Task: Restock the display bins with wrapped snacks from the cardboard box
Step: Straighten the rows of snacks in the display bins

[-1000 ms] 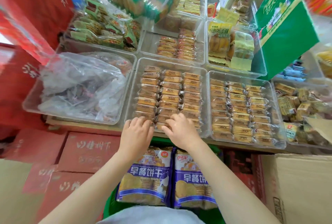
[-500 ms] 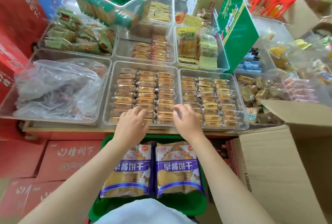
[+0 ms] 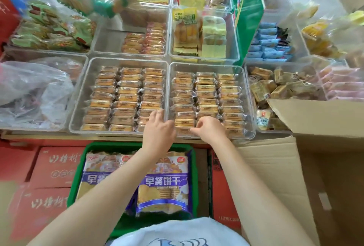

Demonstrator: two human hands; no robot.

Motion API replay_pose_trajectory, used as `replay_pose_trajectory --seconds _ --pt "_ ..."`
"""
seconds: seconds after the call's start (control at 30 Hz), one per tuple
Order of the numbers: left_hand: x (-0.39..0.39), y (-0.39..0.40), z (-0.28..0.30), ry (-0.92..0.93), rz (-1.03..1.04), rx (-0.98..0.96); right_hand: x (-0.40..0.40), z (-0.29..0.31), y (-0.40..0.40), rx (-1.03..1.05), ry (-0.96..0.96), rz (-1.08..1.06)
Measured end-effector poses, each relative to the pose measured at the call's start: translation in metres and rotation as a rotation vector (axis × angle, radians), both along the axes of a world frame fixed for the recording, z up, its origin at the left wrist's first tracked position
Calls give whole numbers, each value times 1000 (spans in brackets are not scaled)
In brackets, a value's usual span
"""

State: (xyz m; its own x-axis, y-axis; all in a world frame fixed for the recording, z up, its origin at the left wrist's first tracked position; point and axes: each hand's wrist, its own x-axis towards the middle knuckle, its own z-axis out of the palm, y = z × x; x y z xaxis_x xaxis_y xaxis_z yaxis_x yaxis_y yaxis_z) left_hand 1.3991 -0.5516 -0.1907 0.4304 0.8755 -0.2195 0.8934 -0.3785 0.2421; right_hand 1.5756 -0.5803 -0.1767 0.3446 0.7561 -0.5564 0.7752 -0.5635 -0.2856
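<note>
Two bare arms reach forward over a table covered with clear plastic bins of wrapped snacks. The left hand (image 3: 158,127) lies across the wall between two front bins, its fingers fairly straight and resting on the packets at the near right corner of the middle bin (image 3: 78,107). That bin holds three neat rows of orange wrapped snacks (image 3: 126,97). The right hand (image 3: 211,128) is over the near edge of the right bin (image 3: 249,107), its fingers curled in toward the thumb at the front packets; whether they pinch one I cannot tell. This bin also holds three tidy rows. An open cardboard box (image 3: 295,176) stands just right of the arms, below the table edge. A green crate (image 3: 195,166) with large biscuit bags (image 3: 163,184) sits beneath the arms.
</note>
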Motion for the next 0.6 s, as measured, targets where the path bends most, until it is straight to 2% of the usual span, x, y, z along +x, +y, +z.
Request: replay_pose_trajectory --seconds 0.17,0.33,0.47,0.6 --pt "18 11 3 170 71 -70 -3 -5 2 66 -73 28" --pt "33 29 9 321 32 -137 0 -11 5 38 -57 6" --pt "27 27 6 192 98 -191 0 -15 -4 108 -32 -25" --pt "18 21 4 57 110 -121 1 -16 -5 174 24 -51"
